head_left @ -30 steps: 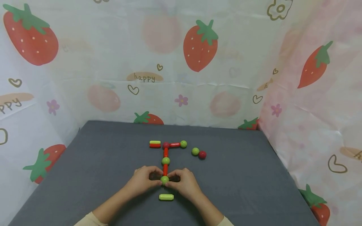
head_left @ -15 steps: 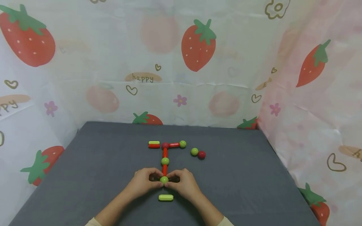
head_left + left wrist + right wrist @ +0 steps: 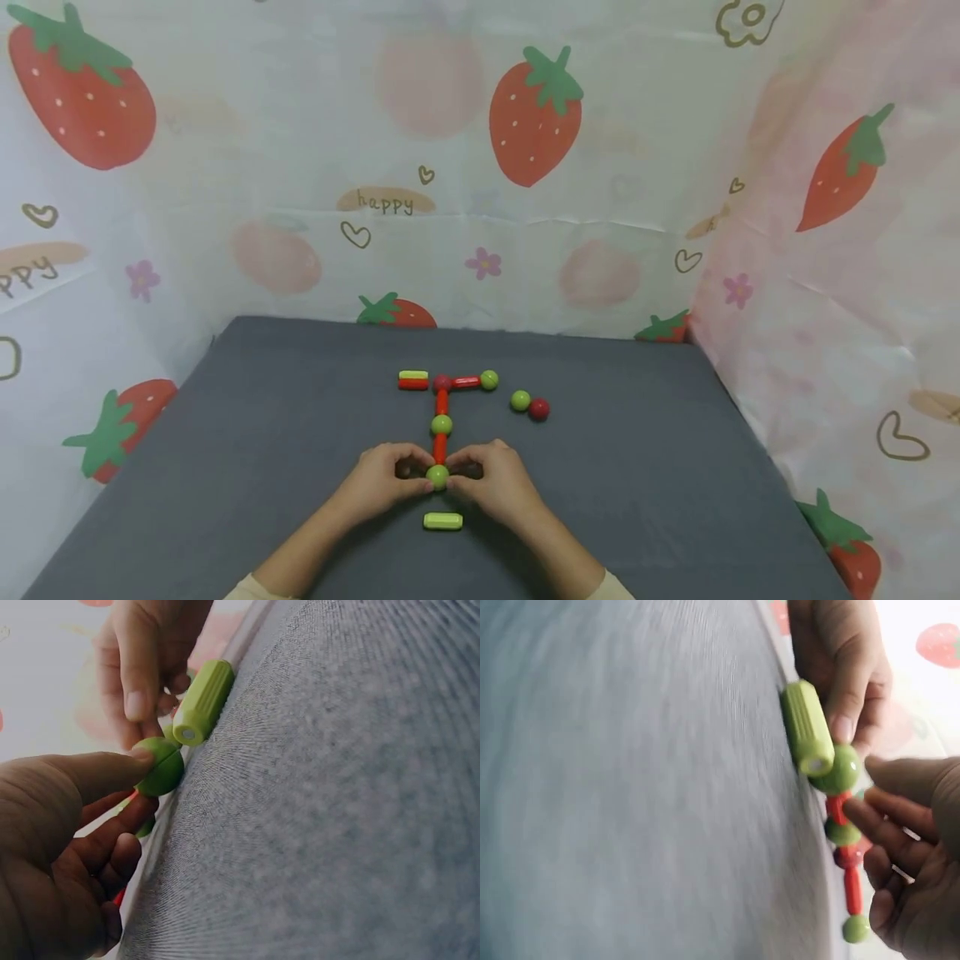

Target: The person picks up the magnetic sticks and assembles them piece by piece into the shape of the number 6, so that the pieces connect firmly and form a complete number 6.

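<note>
In the head view, my left hand (image 3: 382, 477) pinches the near green ball (image 3: 437, 477) between thumb and fingers. This ball ends a chain: a red rod (image 3: 440, 450), a middle green ball (image 3: 442, 425), another red rod (image 3: 442, 403) and a dark red ball (image 3: 442, 383). From there a third red rod (image 3: 466, 382) runs right to a far green ball (image 3: 489, 380). My right hand (image 3: 495, 479) is beside the near ball, its thumb and fingers apart; the right wrist view shows a gap between thumb and ball. A yellow-green ribbed rod (image 3: 808, 729) lies nearer my body.
A loose green ball (image 3: 521, 401) and a loose red ball (image 3: 539, 409) lie together right of the chain. Left of the dark red ball are a yellow-green rod (image 3: 413, 374) and a red rod (image 3: 413, 385) side by side. Strawberry-print cloth (image 3: 480, 208) walls the grey table (image 3: 637, 483).
My right hand has eased slightly to the right, its thumb coming away from the near green ball. The left hand keeps its hold. The head view has shifted a little.
</note>
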The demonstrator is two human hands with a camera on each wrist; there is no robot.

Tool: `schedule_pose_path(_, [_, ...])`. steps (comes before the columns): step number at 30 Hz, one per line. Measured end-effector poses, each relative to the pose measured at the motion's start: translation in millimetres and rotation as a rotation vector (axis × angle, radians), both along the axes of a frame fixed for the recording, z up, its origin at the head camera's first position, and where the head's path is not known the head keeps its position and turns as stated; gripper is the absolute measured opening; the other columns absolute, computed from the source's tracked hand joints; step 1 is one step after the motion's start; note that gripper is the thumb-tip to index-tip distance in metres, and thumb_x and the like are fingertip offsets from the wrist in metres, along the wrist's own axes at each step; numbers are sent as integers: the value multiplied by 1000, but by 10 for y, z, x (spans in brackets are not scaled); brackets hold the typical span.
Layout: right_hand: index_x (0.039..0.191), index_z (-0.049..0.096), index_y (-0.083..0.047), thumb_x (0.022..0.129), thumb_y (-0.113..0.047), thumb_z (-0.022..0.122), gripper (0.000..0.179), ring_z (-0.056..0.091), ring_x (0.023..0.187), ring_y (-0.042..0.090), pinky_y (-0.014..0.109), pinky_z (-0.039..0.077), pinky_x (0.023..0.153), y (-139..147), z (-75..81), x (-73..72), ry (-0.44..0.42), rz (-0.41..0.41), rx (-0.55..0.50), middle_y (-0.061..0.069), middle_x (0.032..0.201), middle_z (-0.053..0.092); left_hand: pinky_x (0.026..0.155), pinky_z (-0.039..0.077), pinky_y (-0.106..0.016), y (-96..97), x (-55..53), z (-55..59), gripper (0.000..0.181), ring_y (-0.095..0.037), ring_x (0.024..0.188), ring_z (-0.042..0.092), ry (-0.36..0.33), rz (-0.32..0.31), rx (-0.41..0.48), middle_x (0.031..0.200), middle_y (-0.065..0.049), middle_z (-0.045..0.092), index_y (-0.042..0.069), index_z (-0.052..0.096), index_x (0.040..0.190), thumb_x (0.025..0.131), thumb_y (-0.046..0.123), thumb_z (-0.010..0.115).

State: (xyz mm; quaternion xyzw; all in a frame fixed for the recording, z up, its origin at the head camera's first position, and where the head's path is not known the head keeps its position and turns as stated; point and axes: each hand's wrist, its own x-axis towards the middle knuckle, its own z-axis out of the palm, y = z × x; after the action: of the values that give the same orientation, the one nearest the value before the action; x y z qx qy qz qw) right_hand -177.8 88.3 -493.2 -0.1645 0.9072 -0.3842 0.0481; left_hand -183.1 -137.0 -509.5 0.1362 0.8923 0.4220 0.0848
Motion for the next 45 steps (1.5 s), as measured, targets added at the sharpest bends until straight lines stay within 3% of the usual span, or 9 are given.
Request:
schedule_pose_path(7, [99,75,-32,77,-40,81,24,49,82,5,23,41,72,108,84,93,18,134,105,-21,94,69,74,45,-28,7,9,-2,23,-9,85,56,-8,7,0,96,16,67,38,70,98,78,42,80])
schedule_pose_path(13, [97,75,-32,73,-46,82,28,49,82,1,24,40,79,126,54,154,26,238,126,-23,90,68,84,33,-37,17,3,-27,30,-8,86,55,7,21,-23,94,19,66,40,68,99,73,45,82])
schedule_pose_path(17, [95,74,-35,72,-45,83,27,48,81,-1,26,37,82,124,14,174,34,269,138,-24,89,66,83,27,-39,33,-9,-65,32,-9,85,54,9,31,-19,92,20,67,39,68,98,71,47,83])
schedule_pose_path(26, [92,74,-38,72,-41,84,22,45,78,-2,26,36,80,91,-45,184,16,272,146,-26,84,65,80,25,-38,48,-4,-85,30,-10,83,54,8,47,-24,92,20,68,38,68,96,72,45,83])
schedule_pose_path(32, [89,74,-40,74,-40,83,18,44,76,-3,24,36,78,91,-25,183,64,305,178,-29,82,64,79,26,-37,40,4,-71,30,-10,83,54,3,50,-30,90,18,66,38,68,97,72,47,82])
schedule_pose_path(38, [90,74,-38,77,-37,82,15,48,78,1,20,39,75,191,96,70,84,314,157,-27,83,65,80,26,-37,47,12,-61,30,-9,83,54,12,48,-29,90,18,66,38,68,96,72,48,82])
schedule_pose_path(42, [92,75,-36,80,-36,79,13,53,83,12,22,41,73,292,262,-103,81,247,131,-24,84,66,80,26,-37,52,19,-51,29,-9,84,54,13,55,-29,89,18,65,38,68,95,71,48,82])
schedule_pose_path(45, [94,75,-34,82,-35,78,13,57,89,16,26,45,79,351,328,-269,85,188,114,-22,87,66,80,26,-37,64,21,-49,30,-9,83,53,18,60,-32,88,18,65,37,68,95,71,48,83])
